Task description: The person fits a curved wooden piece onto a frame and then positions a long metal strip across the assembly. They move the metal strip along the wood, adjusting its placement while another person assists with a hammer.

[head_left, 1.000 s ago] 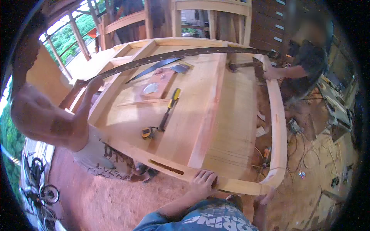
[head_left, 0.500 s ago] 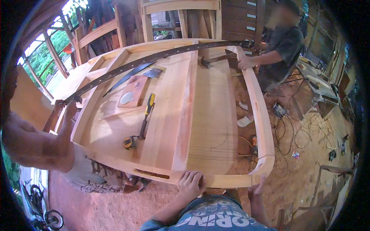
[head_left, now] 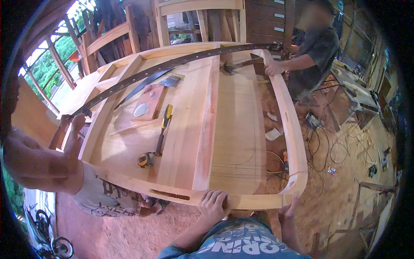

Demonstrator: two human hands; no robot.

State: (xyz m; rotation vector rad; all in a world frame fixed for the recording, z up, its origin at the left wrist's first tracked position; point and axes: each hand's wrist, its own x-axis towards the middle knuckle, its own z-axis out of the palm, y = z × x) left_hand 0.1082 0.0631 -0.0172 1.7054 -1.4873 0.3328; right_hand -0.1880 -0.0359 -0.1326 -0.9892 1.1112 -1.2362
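Note:
My left hand (head_left: 214,203) is wrapped over the near rail of a large wooden frame (head_left: 250,202), close to a slot in the rail. My right hand (head_left: 290,207) is at the frame's near right corner, its fingers mostly hidden behind the wood. A long dark metal bar clamp (head_left: 172,63) lies across the far part of the frame. On the boards inside are a yellow-handled chisel (head_left: 165,121), a tape measure (head_left: 145,160), a reddish block (head_left: 152,100), a saw blade (head_left: 140,88) and a hammer (head_left: 228,68).
At the left, a person (head_left: 47,166) grips the clamp's end. Another person (head_left: 317,52) at the back right has a hand on the frame. Cables and a power tool (head_left: 312,120) lie on the ground at right. A motorbike (head_left: 51,241) stands lower left.
The view has shifted slightly. The hand of the person at the back right has moved a little on the frame. My hands keep their places.

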